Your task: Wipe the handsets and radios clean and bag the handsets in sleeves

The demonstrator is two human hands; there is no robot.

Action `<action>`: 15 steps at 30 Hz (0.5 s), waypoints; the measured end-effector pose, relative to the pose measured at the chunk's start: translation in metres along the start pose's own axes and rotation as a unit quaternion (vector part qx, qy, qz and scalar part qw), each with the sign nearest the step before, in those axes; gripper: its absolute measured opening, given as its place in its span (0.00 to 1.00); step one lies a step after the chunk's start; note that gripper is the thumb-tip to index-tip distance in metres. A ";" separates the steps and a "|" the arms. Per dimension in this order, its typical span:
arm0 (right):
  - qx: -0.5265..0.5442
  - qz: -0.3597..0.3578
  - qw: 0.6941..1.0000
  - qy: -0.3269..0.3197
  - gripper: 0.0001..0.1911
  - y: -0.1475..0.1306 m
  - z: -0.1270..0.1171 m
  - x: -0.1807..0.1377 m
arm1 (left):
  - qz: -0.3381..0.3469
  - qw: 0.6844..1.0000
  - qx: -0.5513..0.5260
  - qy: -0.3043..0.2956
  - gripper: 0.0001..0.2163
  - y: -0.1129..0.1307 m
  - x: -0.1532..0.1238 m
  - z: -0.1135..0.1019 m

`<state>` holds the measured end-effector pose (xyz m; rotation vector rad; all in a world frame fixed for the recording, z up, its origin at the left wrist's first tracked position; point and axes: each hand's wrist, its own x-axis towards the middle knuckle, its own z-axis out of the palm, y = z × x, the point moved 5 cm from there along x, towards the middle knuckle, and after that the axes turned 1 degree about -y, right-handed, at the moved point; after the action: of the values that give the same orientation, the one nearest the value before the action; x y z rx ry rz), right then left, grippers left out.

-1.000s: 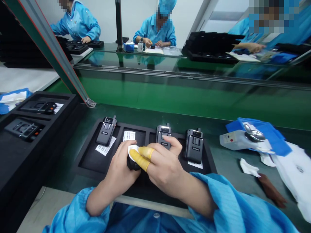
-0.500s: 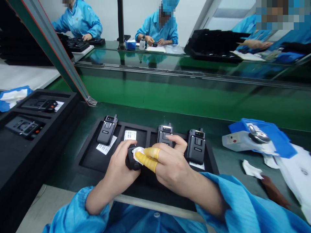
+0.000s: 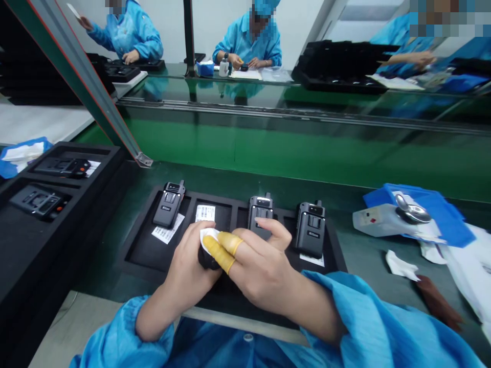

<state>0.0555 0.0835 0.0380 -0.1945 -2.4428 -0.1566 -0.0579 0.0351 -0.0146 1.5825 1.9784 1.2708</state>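
My left hand (image 3: 191,260) is closed round a black two-way radio (image 3: 209,259), held end-up over the foam tray (image 3: 132,258); most of it is hidden by my fingers. With two fingers in yellow finger cots, my right hand (image 3: 263,263) presses a white wipe (image 3: 207,238) onto the radio's end. Three similar radios lie in the tray: one at the left (image 3: 169,204), one just behind my right hand (image 3: 261,208), and one at the right (image 3: 310,230). A white label (image 3: 205,213) lies in the compartment behind my left hand.
A second foam tray (image 3: 126,168) with two radios stands at the left. To the right are a dispenser bottle (image 3: 378,221), a blue bin (image 3: 447,220), a crumpled wipe (image 3: 401,266) and a brown cloth (image 3: 437,301). Co-workers sit beyond the green partition (image 3: 268,148).
My right hand has shifted left with the wipe, which now covers more of the radio's end. My left hand stays nearly still. At the far left, a co-worker has raised a hand holding something white.
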 end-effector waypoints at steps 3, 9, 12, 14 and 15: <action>-0.036 0.024 0.999 0.009 0.18 -0.006 0.000 -0.001 | -0.003 1.000 0.002 0.002 0.22 0.001 0.001 0.000; -0.058 0.076 0.995 0.010 0.17 -0.012 -0.001 -0.007 | -0.014 1.000 0.004 0.009 0.22 0.003 0.003 0.001; -0.064 0.085 0.994 0.006 0.17 -0.009 0.000 -0.010 | -0.021 1.000 0.008 0.005 0.23 0.002 0.002 0.002; -0.065 0.091 0.994 -0.004 0.17 -0.005 0.001 -0.012 | -0.029 0.999 0.016 0.007 0.24 0.001 0.002 0.001; -0.064 0.095 0.993 -0.010 0.17 -0.002 0.001 -0.013 | -0.031 0.999 0.020 0.007 0.24 0.001 0.003 0.000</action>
<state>0.0645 0.0800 0.0292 -0.4864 -2.4187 -0.2274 -0.0579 0.0375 -0.0133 1.5226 2.0563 1.2300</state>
